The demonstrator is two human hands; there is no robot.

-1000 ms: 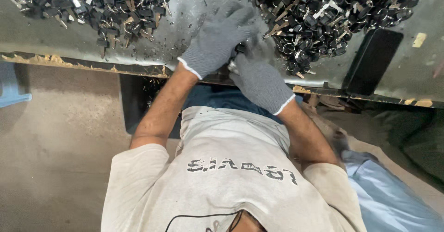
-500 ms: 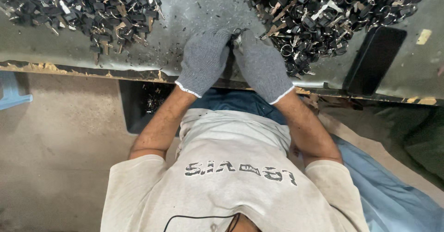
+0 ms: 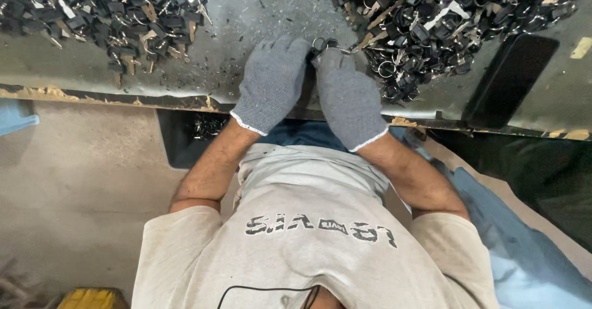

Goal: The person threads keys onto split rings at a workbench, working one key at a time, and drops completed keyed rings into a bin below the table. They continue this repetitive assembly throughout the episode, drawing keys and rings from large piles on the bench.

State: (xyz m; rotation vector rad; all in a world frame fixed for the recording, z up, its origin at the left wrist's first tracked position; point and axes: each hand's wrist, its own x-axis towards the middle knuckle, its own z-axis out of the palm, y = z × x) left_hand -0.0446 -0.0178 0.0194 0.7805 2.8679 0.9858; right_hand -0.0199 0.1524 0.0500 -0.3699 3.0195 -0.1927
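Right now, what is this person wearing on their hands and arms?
Both the left hand and right hand wear grey knitted gloves with pale cuff edging. The forearms are bare; short, light-coloured T-shirt sleeves end above the elbows.

Both gloved hands, left hand (image 3: 271, 84) and right hand (image 3: 349, 99), pinch small metal ring (image 3: 320, 43) together on table (image 3: 259, 13), between two key piles.

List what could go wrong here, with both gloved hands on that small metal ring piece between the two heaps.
1. The small ring piece is pinched at the fingertips of the left hand and right hand; knit gloves may let it slip onto the littered table.
2. The right heap lies against the right hand, so loose parts could snag the glove.
3. Parts near the table edge could drop.
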